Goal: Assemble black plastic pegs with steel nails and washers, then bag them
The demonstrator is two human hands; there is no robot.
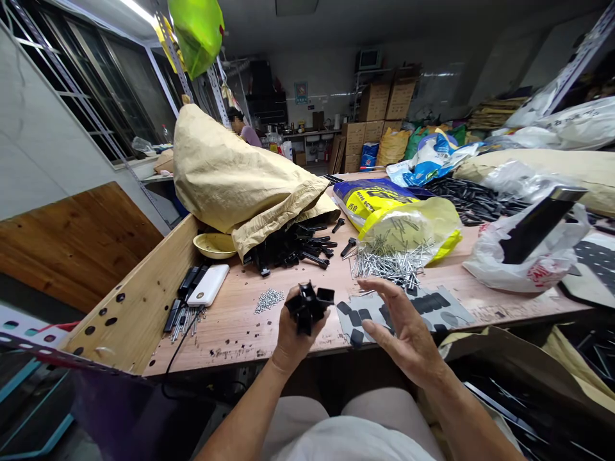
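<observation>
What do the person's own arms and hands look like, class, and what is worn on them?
The left hand and right hand are ungloved. No sleeve covers either visible forearm, and no watch or bracelet shows at the wrists. White clothing shows between the arms.

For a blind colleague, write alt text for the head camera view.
A person's left hand grips a bundle of black parts at a cluttered workbench; the right hand is open. Beyond lie metal pins spilling from a yellow bag.
</observation>
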